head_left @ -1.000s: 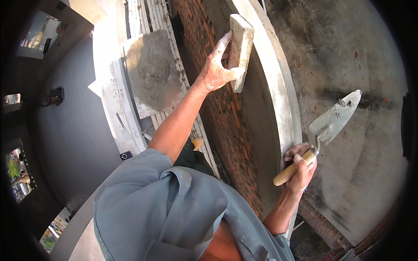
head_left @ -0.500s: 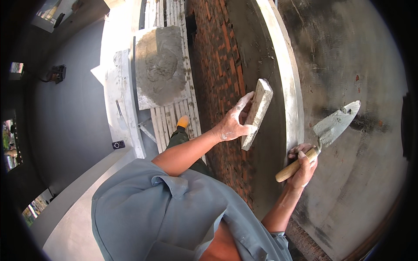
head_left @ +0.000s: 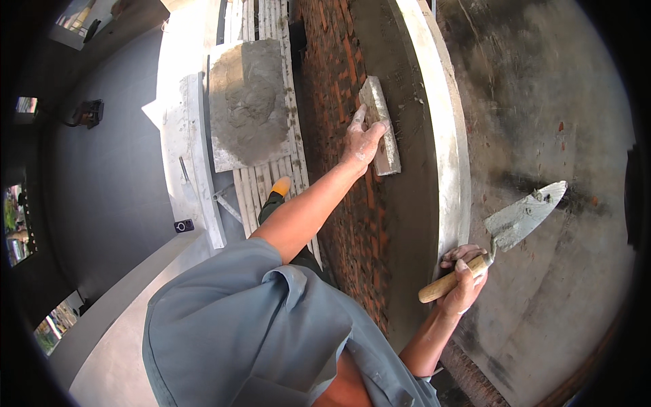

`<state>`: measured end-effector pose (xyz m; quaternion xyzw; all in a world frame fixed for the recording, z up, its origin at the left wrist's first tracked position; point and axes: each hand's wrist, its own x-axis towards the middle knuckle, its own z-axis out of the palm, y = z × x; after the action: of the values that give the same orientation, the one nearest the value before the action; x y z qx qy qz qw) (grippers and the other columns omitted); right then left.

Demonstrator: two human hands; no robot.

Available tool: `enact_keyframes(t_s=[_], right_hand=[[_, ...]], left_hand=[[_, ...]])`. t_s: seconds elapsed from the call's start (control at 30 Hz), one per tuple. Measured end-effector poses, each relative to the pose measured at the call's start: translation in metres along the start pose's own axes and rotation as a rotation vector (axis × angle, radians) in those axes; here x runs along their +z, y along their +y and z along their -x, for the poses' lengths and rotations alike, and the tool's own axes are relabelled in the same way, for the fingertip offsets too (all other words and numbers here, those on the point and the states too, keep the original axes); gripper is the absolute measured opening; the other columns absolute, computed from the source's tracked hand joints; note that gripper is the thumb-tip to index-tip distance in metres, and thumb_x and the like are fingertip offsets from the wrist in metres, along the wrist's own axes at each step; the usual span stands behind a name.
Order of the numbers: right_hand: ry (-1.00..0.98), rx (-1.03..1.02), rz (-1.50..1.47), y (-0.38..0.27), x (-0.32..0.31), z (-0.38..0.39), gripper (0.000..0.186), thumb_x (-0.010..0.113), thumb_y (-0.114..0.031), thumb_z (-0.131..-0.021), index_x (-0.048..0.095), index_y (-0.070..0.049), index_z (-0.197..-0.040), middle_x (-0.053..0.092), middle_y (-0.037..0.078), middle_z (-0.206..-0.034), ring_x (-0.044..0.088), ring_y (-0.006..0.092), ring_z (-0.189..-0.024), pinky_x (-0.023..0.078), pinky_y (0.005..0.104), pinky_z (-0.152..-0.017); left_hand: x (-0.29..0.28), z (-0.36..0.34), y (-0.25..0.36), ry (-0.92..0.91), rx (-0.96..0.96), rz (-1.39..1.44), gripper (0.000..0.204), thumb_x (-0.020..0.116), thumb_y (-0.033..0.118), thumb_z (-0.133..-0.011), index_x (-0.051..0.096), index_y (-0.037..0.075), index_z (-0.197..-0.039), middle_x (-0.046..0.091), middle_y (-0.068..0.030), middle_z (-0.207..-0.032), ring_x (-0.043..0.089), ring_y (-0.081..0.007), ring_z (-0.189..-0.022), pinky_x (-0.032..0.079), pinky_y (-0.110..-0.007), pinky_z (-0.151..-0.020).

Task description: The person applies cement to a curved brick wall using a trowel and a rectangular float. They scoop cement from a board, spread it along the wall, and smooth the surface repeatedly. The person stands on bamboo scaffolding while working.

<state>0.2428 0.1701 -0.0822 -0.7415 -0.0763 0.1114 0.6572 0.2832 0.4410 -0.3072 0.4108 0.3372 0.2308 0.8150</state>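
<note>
My left hand [head_left: 364, 144] grips a plastering float [head_left: 385, 129], a long pale block crusted with mortar. The float lies over the border between bare red brickwork [head_left: 339, 74] and a strip of smooth grey mortar [head_left: 413, 169]; whether it presses on the surface I cannot tell. Closed around a wooden handle, my right hand [head_left: 466, 279] holds a pointed trowel [head_left: 525, 216], its blade smeared with mortar and aimed to the far right. The fingers of that hand are beside the pale ledge [head_left: 453, 176] that edges the mortar strip.
At the left, a square board [head_left: 222, 161] carries a spread of wet mortar [head_left: 254, 102] and rests on pale slatted planks [head_left: 281, 27]. A phone [head_left: 184, 225] and a thin metal tool [head_left: 184, 168] lie near it. A stained grey wall [head_left: 563, 305] stands at the right.
My left hand has moved the float away from me and slightly left, turning it to slant the other way. My right hand with the trowel has shifted a little nearer.
</note>
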Motion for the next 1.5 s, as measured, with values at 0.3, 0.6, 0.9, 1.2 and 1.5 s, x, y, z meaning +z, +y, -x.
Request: enact_keyframes(t_s=[0.3,0.6,0.9,1.2,1.5], right_hand=[[0.071,0.003,-0.019,0.000,0.011,-0.004,0.031,0.074,-0.021,-0.077,0.049,-0.004,-0.083,0.053,0.012,-0.086,0.056,0.0199,-0.069,0.053,0.0337,-0.063],[0.104,0.003,-0.011,0.002,0.012,-0.004,0.033,0.076,-0.023,-0.077,0.048,-0.005,-0.083,0.051,0.012,-0.087,0.054,0.0189,-0.068,0.052,0.0331,-0.063],[0.113,0.014,-0.024,-0.001,0.013,-0.004,0.033,0.076,-0.021,-0.076,0.049,-0.005,-0.083,0.052,0.012,-0.086,0.055,0.0194,-0.067,0.052,0.0332,-0.063],[0.107,-0.001,-0.010,0.000,0.014,-0.004,0.030,0.074,-0.021,-0.076,0.049,-0.004,-0.080,0.052,0.012,-0.085,0.055,0.0196,-0.068,0.051,0.0345,-0.064],[0.063,-0.025,-0.006,0.001,0.012,-0.005,0.031,0.074,-0.021,-0.077,0.049,-0.005,-0.082,0.053,0.011,-0.085,0.056,0.0195,-0.068,0.051,0.0334,-0.063]], left_hand=[[0.002,-0.159,0.071,0.091,0.181,-0.169,0.087,0.064,0.027,-0.096,0.023,-0.007,-0.164,0.042,-0.0313,-0.159,0.045,-0.0362,-0.148,0.033,-0.041,-0.123],[-0.010,-0.051,0.030,-0.106,0.173,-0.348,0.094,0.069,0.032,-0.094,0.021,-0.010,-0.163,0.035,-0.0337,-0.163,0.036,-0.0395,-0.153,0.031,-0.043,-0.125],[-0.001,-0.120,0.057,0.032,0.081,-0.251,0.095,0.063,0.031,-0.095,0.012,-0.009,-0.165,0.044,-0.0324,-0.155,0.048,-0.0345,-0.142,0.035,-0.041,-0.120],[-0.006,0.037,-0.004,-0.351,0.185,-0.444,0.100,0.072,0.027,-0.090,0.014,-0.006,-0.165,0.048,-0.0255,-0.145,0.053,-0.0312,-0.131,0.044,-0.042,-0.112],[0.010,-0.078,0.065,-0.015,0.813,-0.644,0.094,0.077,0.026,-0.086,0.031,-0.008,-0.160,0.052,-0.0301,-0.142,0.056,-0.0381,-0.129,0.044,-0.044,-0.113]])
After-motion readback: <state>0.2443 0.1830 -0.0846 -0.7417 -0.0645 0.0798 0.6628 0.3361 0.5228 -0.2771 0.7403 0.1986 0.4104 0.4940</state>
